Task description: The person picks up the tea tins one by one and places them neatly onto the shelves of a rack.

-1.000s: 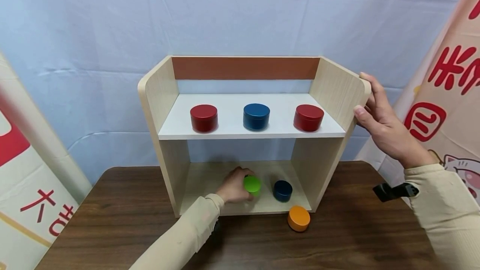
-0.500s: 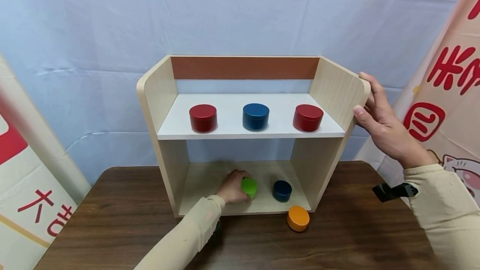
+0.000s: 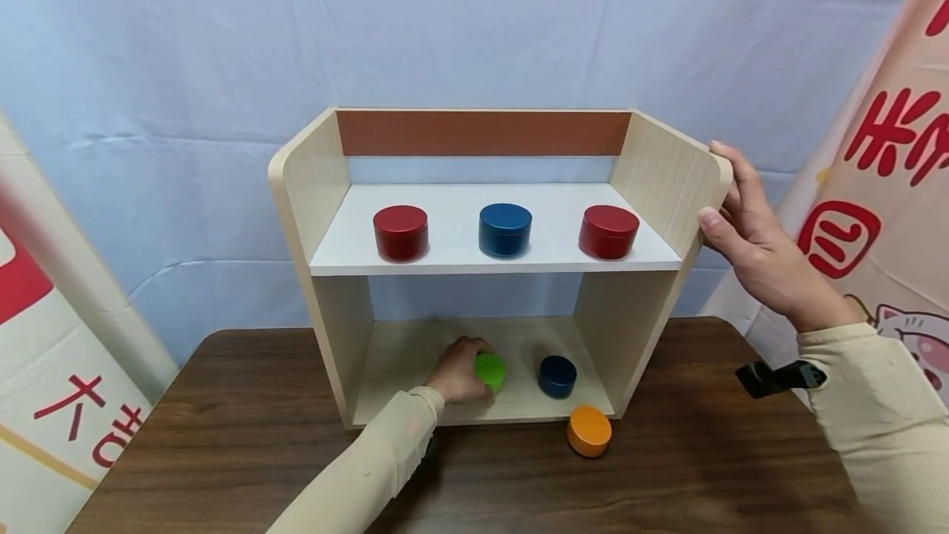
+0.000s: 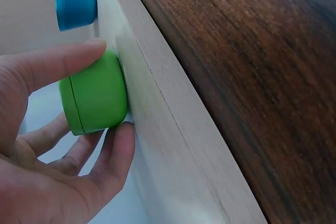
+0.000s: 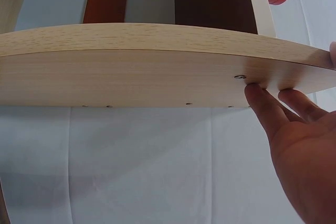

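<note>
A small round green tin [image 3: 490,372] stands on the lower board of the shelf, and my left hand [image 3: 461,371] holds it from the left. In the left wrist view the thumb lies on one side of the green tin [image 4: 97,95] and curled fingers on the other; its base appears to touch the board. My right hand [image 3: 764,254] grips the front edge of the shelf's right side panel [image 3: 667,175]. Its fingertips press the outer face of the panel [image 5: 131,77] in the right wrist view. A dark blue tin [image 3: 558,377] stands right of the green one.
On the white upper board [image 3: 452,258] stand a red tin [image 3: 401,234], a blue tin [image 3: 505,231] and another red tin [image 3: 609,232]. An orange tin [image 3: 589,432] is on the brown wooden table [image 3: 245,402], at the shelf's front right. Pale cloth [image 3: 474,23] hangs behind.
My left hand has shifted the green tin slightly left and settled it on the lower board. The right hand keeps its place on the side panel.
</note>
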`<act>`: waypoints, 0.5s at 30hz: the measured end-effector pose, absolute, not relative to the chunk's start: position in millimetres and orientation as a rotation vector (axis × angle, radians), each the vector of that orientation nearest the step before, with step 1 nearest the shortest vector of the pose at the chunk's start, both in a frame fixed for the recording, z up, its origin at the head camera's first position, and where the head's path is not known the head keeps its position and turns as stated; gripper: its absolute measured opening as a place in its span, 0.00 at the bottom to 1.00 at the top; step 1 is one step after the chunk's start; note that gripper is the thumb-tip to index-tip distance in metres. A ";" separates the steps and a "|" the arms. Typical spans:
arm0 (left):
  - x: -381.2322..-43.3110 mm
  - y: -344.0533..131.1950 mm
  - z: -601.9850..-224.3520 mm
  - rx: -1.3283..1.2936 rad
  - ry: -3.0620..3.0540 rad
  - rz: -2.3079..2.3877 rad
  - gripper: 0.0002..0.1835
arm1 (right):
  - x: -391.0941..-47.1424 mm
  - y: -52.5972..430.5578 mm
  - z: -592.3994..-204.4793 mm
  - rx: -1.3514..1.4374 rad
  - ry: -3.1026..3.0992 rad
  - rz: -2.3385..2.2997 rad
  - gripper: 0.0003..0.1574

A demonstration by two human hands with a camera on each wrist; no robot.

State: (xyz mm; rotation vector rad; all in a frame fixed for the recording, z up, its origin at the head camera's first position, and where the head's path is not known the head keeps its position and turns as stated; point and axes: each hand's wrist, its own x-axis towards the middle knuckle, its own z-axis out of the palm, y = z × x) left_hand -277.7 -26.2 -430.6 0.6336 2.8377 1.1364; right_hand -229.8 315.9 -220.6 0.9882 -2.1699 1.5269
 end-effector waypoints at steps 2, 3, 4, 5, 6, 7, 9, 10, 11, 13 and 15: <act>-276.6 -27.0 -429.8 0.637 2.841 1.140 0.36 | -229.9 315.8 -220.8 0.988 -2.170 1.526 0.45; -275.8 -27.5 -429.1 0.646 2.847 1.140 0.36 | -230.0 315.8 -221.0 0.989 -2.170 1.526 0.45; -274.8 -27.9 -428.0 0.657 2.856 1.139 0.37 | -230.1 315.8 -221.0 0.989 -2.172 1.524 0.45; -273.5 -28.3 -426.3 0.673 2.866 1.135 0.38 | -230.1 315.7 -220.9 0.989 -2.173 1.523 0.45; -272.0 -28.5 -424.3 0.687 2.880 1.129 0.39 | -230.1 315.7 -220.9 0.990 -2.174 1.522 0.45; -270.4 -28.5 -422.0 0.711 2.894 1.129 0.39 | -230.1 315.8 -220.7 0.990 -2.175 1.521 0.45; -266.7 -27.5 -416.9 0.755 2.916 1.125 0.39 | -230.1 315.8 -220.4 0.989 -2.174 1.523 0.45; -264.5 -26.4 -413.9 0.770 2.924 1.121 0.39 | -230.1 315.9 -220.3 0.988 -2.173 1.524 0.45; -262.1 -25.1 -411.1 0.783 2.925 1.126 0.39 | -230.0 315.9 -220.3 0.988 -2.171 1.528 0.45; -257.0 -21.3 -406.6 0.798 2.906 1.144 0.39 | -230.1 315.9 -220.2 0.987 -2.168 1.533 0.45; -251.4 -16.7 -403.8 0.818 2.882 1.160 0.39 | -230.2 315.7 -220.4 0.987 -2.166 1.535 0.45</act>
